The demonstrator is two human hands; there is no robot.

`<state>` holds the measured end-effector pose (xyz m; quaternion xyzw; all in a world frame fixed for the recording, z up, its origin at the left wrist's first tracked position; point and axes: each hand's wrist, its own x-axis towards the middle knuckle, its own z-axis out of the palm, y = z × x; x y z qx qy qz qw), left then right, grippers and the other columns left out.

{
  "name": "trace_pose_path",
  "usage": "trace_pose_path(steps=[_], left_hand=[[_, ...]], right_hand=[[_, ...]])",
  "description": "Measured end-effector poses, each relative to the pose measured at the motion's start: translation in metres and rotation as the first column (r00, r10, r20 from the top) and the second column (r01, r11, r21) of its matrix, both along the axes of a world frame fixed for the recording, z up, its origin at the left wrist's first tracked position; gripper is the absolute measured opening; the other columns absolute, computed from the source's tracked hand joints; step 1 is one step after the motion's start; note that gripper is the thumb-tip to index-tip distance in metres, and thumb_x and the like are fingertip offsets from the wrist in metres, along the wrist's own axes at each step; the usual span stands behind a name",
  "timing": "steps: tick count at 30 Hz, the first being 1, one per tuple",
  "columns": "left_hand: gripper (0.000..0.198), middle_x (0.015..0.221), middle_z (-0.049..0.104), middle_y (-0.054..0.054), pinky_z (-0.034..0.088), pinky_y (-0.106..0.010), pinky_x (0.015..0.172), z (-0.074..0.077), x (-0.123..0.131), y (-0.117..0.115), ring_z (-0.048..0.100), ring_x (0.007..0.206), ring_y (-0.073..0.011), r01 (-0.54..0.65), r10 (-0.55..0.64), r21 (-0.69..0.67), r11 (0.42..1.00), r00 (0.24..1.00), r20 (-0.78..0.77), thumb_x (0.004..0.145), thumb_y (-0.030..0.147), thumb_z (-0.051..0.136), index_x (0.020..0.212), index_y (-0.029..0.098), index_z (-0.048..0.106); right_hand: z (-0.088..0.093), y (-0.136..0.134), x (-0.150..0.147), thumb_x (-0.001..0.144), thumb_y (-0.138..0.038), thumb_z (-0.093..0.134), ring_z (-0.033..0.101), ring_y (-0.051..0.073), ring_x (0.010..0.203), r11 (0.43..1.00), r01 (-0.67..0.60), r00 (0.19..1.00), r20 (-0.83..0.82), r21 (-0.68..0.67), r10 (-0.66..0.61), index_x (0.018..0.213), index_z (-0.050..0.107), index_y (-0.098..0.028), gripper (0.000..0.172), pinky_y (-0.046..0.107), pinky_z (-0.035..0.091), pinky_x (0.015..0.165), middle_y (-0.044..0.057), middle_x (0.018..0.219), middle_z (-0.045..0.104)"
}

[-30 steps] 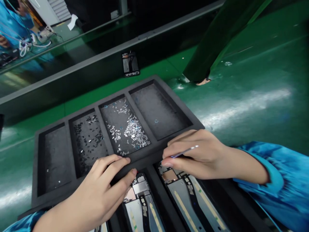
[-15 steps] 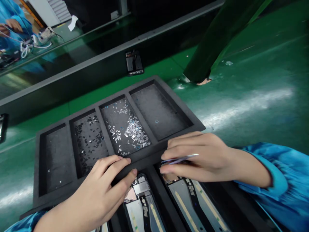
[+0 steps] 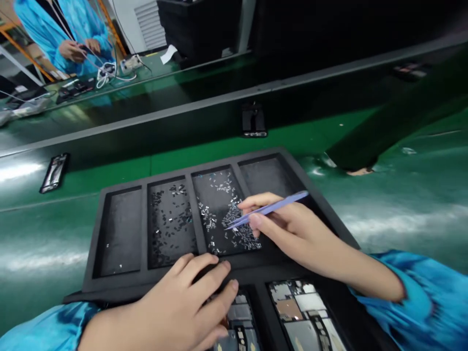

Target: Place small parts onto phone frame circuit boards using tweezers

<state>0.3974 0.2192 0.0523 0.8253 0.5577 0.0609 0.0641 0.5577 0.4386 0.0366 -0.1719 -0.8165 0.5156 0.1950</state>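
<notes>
Purple tweezers (image 3: 278, 205) are held right of centre in the right hand (image 3: 298, 236), pinched between thumb and fingers. Tips are pointed down-left, over the silver pieces (image 3: 209, 219) in the third compartment from left of the black tray (image 3: 144, 229); contact cannot be told. The left hand (image 3: 179, 307) is laid bottom centre, fingers slightly parted, partly covering one opened phone (image 3: 242, 312); any grip beneath is hidden. A second opened phone (image 3: 305, 312) is left uncovered, lower right.
</notes>
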Motion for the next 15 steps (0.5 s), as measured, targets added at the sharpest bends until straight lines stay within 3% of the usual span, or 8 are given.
trace_pose_path(steps=[4,7,15], left_hand=[[0.050,0.146,0.059,-0.007,0.048,-0.046,0.103,-0.008,0.000,-0.005,0.053,0.129,-0.0305,0.048,-0.042,0.063,0.997,0.994,-0.102,0.103,0.052,0.056,0.140,0.018,0.060],[0.047,0.143,0.061,-0.003,0.047,-0.043,0.103,-0.015,0.000,-0.007,0.052,0.130,-0.0275,0.045,-0.030,0.120,0.992,0.992,-0.126,0.107,0.054,0.048,0.139,0.021,0.062],[0.040,0.145,0.061,0.001,0.049,-0.040,0.104,-0.020,0.002,-0.011,0.052,0.133,-0.0239,-0.008,0.021,0.138,0.990,0.996,-0.092,0.109,0.043,0.042,0.139,0.027,0.063]], right_hand=[[-0.009,0.005,-0.001,0.103,-0.032,0.058,0.071,0.016,0.077,0.990,-0.044,0.999,-0.007,0.138,0.045,0.096,0.072,-0.020,0.019,0.026,0.057,0.063,0.005,0.092,0.073],[-0.008,0.007,0.004,0.102,-0.025,0.058,0.072,0.018,0.092,0.977,-0.125,0.992,0.008,0.175,0.125,0.105,0.071,-0.022,0.013,0.029,0.060,0.076,0.006,0.101,0.073],[-0.005,0.012,0.005,0.103,-0.022,0.056,0.072,0.015,0.096,0.958,-0.208,0.976,0.101,0.196,0.191,0.111,0.068,-0.026,0.014,0.024,0.060,0.079,0.003,0.106,0.071]])
